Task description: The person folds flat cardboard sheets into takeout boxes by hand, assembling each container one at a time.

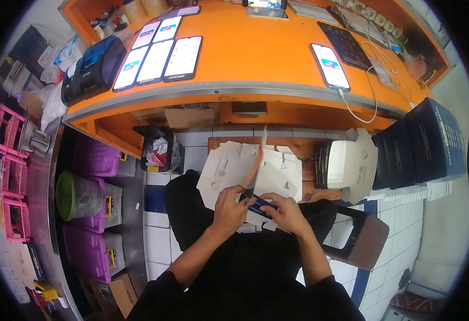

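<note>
A partly folded cardboard box (262, 205), dark blue on its printed side, is between my hands above my lap. My left hand (230, 209) pinches its left edge, where one panel stands up almost edge-on to me. On the right side of the blue flap, my right hand (287, 213) grips with thumb and fingers. Flat white box blanks (218, 170) with small printed marks lie just beyond, on a low wooden bench. Which panels belong to the held box and which to the blanks under it is partly hidden.
An opened box (347, 163) stands right of the blanks, beside stacked dark blue boxes (432, 142). Ahead is an orange counter (245, 59) with several phones (183, 58) and a black printer (94, 69). A black bin (159, 152) and purple-lidded containers (87, 249) are left; a brown stool (371, 241) is right.
</note>
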Tool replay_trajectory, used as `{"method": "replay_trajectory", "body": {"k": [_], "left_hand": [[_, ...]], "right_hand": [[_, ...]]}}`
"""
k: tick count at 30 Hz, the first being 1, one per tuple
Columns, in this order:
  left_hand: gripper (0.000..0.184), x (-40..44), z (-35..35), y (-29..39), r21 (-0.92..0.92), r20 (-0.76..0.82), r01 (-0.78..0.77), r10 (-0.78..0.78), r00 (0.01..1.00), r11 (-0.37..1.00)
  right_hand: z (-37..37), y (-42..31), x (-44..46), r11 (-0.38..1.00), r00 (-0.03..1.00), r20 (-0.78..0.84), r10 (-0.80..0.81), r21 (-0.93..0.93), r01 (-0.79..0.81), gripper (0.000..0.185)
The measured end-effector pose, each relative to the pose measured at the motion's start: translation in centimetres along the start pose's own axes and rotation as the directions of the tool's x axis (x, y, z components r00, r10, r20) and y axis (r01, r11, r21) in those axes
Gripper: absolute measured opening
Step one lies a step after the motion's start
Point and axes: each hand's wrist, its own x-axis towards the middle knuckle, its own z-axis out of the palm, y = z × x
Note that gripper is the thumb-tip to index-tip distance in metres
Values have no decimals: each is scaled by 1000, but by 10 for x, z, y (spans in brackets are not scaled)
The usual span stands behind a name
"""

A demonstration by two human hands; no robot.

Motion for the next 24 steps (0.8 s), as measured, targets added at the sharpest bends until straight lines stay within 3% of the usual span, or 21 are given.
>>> {"method": "replay_trajectory", "body": {"k": [1, 4, 5, 7, 11, 13, 14, 16, 17, 20, 21, 22, 24], "left_hand": [[22, 1, -4, 0, 10, 71, -33, 32, 997, 999], [23, 11, -22, 0, -73, 69, -38, 43, 997, 997], [23, 12, -24, 2, -72, 67, -38, 43, 997, 997], [26, 10, -29, 9, -28, 130, -184, 186, 974, 983], [31, 4, -32, 28, 8, 35, -247, 247, 968, 969], [32, -5, -31, 32, -26, 9, -256, 256, 967, 966], [35, -8, -30, 33, -58, -20, -265, 264, 964, 963], [40, -4, -42, 47, -93, 39, -289, 293, 955, 953], [46, -3, -47, 53, -129, 99, -311, 324, 941, 942], [59, -8, -39, 43, 30, 25, -387, 387, 922, 921], [61, -4, -42, 42, 30, 21, -392, 391, 920, 920], [61, 1, -45, 40, 28, 22, -394, 394, 919, 919], [60, 11, -53, 37, -77, 19, -451, 453, 891, 889]], "right_hand": [[1, 0, -2, 994, 994, -6, -105, -33, 105, 31], [5, -7, -5, 982, 986, -14, -168, -90, 166, 32], [2, -13, -6, 981, 985, -13, -170, -92, 168, 32], [-4, -28, -12, 950, 981, 50, -186, -246, 193, 27], [-12, -28, -15, 970, 976, 172, -132, -178, 163, 20], [-8, -20, -18, 942, 994, 75, -85, 332, 56, 22], [-8, -19, -17, 943, 994, 76, -83, 329, 54, 22], [-7, -36, -12, 555, 981, -192, 11, 817, 154, 31], [-13, -58, -19, 388, 978, -166, 122, 915, 107, 41], [-10, -40, -19, 325, 994, -84, 70, 944, 57, 43], [-10, -37, -19, 269, 998, -64, -26, 961, 68, 40], [-9, -38, -19, 268, 997, -67, -25, 961, 71, 40], [-9, -48, -20, 123, 998, -60, -27, 990, 63, 39]]}}
